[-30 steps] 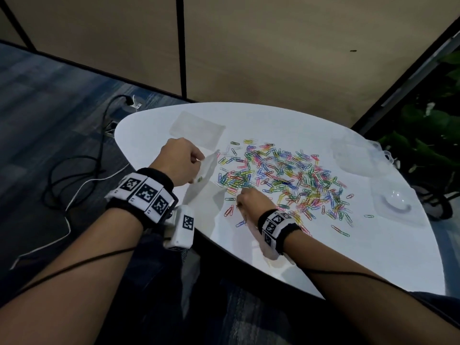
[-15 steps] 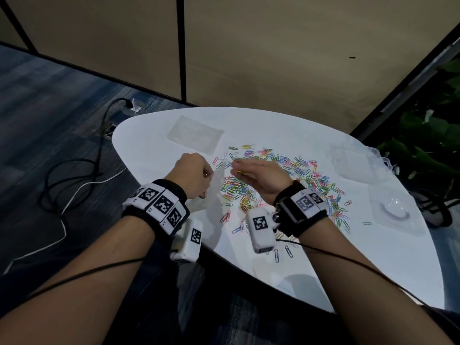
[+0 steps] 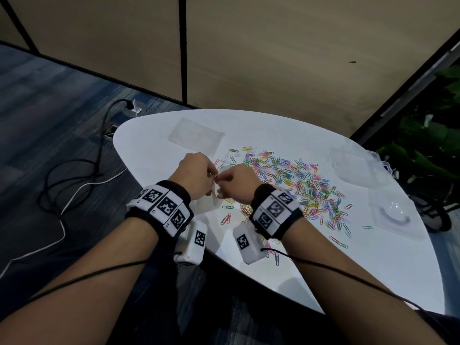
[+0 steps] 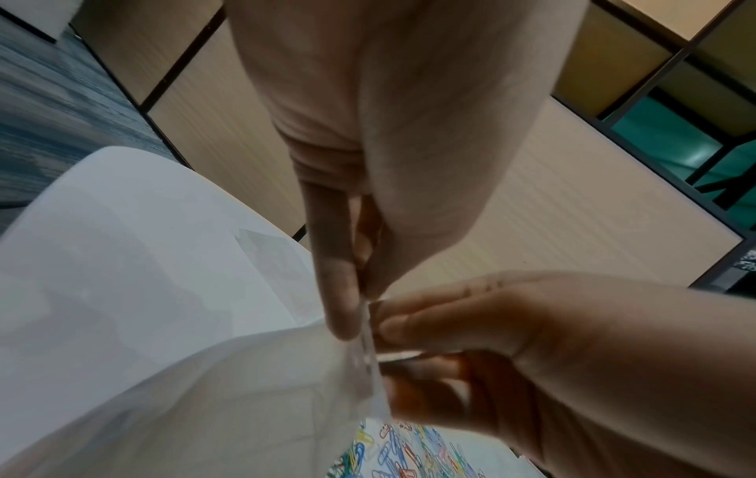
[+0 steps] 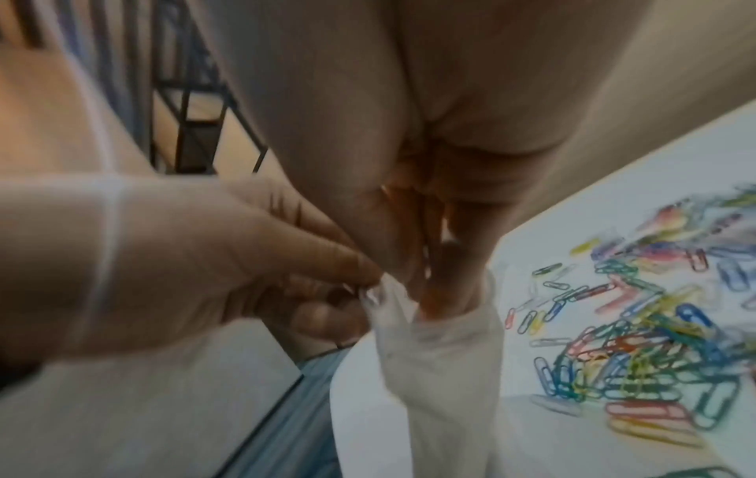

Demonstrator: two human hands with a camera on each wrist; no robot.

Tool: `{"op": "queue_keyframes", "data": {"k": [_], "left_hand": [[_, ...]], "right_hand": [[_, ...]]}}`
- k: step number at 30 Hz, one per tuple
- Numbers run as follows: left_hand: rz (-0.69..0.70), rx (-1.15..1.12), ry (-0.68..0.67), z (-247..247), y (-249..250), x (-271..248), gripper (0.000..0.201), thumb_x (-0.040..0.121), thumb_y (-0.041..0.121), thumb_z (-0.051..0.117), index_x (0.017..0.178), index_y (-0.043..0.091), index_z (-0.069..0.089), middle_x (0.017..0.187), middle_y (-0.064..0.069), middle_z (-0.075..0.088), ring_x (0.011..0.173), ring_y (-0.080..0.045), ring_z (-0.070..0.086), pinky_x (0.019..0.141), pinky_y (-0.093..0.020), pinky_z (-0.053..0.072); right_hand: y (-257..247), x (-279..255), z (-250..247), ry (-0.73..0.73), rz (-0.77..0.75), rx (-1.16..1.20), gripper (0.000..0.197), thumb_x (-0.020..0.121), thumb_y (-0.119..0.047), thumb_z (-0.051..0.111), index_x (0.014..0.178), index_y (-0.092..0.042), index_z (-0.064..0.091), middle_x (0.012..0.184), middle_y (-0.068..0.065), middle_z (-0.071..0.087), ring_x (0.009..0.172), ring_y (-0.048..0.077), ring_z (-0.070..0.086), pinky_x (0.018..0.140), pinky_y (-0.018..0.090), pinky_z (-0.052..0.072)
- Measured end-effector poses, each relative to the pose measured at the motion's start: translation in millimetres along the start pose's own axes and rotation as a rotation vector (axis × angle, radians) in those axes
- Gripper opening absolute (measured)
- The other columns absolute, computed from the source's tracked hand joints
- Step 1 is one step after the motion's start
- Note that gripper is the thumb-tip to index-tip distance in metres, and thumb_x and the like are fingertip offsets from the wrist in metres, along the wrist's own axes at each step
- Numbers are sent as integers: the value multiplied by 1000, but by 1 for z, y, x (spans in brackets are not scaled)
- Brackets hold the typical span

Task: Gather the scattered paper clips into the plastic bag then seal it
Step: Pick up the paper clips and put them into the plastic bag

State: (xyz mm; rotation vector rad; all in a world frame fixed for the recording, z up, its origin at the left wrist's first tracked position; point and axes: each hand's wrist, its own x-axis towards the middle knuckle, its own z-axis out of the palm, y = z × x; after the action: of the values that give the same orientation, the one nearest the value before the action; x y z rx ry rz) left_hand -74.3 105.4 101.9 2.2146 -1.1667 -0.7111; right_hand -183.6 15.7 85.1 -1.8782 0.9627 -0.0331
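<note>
Fingers (image 4: 339, 291) half-hidden behind bag (image 4: 229, 388) rim

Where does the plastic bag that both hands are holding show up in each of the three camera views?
Head: the plastic bag hangs between the left hand and the right hand, left of centre.
Left wrist: the bag fills the lower left, its mouth pinched at centre.
Right wrist: the bag hangs at lower centre below the fingers.
Shared landmark: the coloured paper clips lie on the white table just right of the bag.
</note>
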Motion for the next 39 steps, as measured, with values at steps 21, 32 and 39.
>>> {"op": "queue_keyframes", "data": {"k": [21,32,39], "left_hand": [[-49,55,-38,-4,8,-5,28,90,-1,53,102,8,77,81,-13,78,75,-24,77,85,-32,61],[-39,148,-136,10,8,-1,27,91,-1,52,102,7,76,63,-2,69,68,-23,78,81,-33,63],[-22,150,-160,21,15,2,24,94,3,54,104,7,75,64,4,63,68,-24,78,76,-29,62]], "right_hand": [[156,-39,-11,-220,-280,-1220,63,94,-8,50,150,-19,24,161,10,14,136,39,34,100,50,44],[142,-11,-44,277,51,-330,11,88,-8,68,93,-11,77,87,0,74,74,13,68,72,22,56],[79,-20,-66,194,149,789,22,82,5,70,103,7,69,99,23,73,86,28,74,80,32,61]]}}
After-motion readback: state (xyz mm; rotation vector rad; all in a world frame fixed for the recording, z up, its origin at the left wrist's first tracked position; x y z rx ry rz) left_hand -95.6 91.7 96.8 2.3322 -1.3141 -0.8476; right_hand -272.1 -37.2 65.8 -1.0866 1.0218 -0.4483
